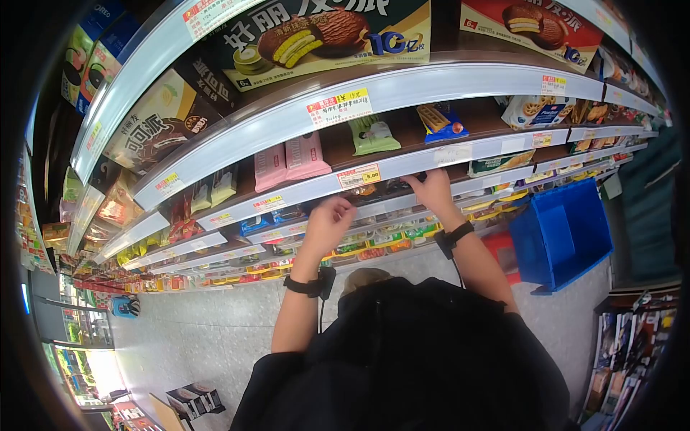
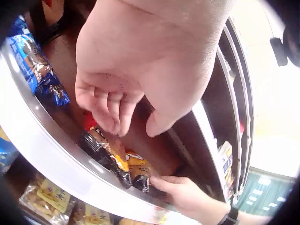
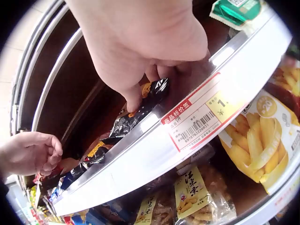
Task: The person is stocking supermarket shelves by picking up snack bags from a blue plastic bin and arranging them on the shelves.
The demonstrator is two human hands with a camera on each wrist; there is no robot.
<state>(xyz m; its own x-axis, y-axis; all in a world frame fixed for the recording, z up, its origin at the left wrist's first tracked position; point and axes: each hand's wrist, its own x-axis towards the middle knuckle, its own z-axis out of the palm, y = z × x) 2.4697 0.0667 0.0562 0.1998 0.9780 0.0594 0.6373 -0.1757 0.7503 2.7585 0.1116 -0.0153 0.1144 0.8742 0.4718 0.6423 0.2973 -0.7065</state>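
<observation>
My right hand [image 1: 433, 195] reaches into a lower shelf; in the right wrist view this hand [image 3: 145, 42] has thumb and fingers around a black-and-orange snack packet [image 3: 126, 123] behind the shelf lip. The left wrist view shows the right hand [image 2: 187, 194] at the end of that packet [image 2: 139, 176]. Beside it lies another dark packet [image 2: 105, 152] with a red end. Over this one hovers my left hand [image 2: 140, 70], fingers loosely bent, thumb apart, holding nothing. In the head view the left hand [image 1: 330, 224] is just in front of the shelf edge.
A price label [image 3: 197, 117] is on the shelf lip [image 3: 112, 176]. Blue packets [image 2: 37, 70] lie further along the shelf. Pink packets [image 1: 305, 154] and boxed pies [image 1: 323, 43] stand higher. A blue crate [image 1: 564, 233] is at the right, below the shelves.
</observation>
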